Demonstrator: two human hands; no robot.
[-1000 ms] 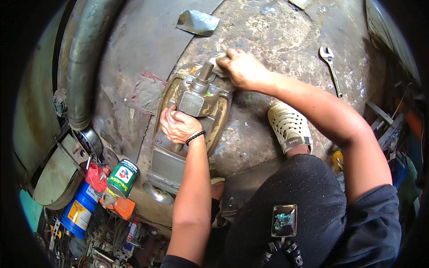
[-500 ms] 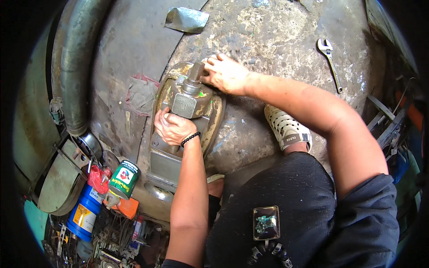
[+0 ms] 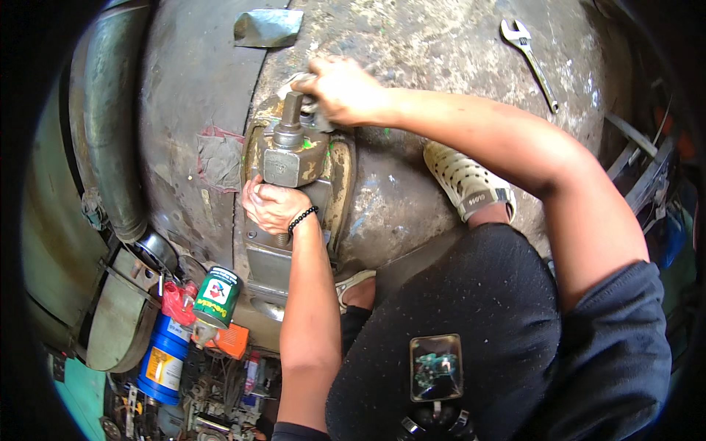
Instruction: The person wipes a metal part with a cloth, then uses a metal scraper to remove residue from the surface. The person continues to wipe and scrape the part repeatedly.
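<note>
A heavy metal vise [image 3: 340, 176] with worn tan paint stands on the floor in front of me. Its steel block [image 3: 282, 167] carries an upright spindle [image 3: 291, 114] with a squared end. My left hand [image 3: 278, 209], a black bead bracelet at its wrist, is curled against the vise just below that block, over a threaded screw [image 3: 282, 239]; its fingertips are partly hidden. Beyond the spindle, my right hand [image 3: 344, 90] grips a pale rag [image 3: 293, 82] against the vise's far end. That hand is somewhat blurred.
An adjustable wrench [image 3: 531, 65] lies at the far right, a bent metal sheet [image 3: 268, 28] at the far side. Left of the vise are a grey cloth [image 3: 220, 158] and a thick pipe [image 3: 114, 117]. A green can [image 3: 218, 297] and blue bucket [image 3: 163, 360] stand near left.
My right hand has shifted to the far side of the spindle, and the rag in it now shows more. My left hand stays by the block. The whole view has shifted slightly.
</note>
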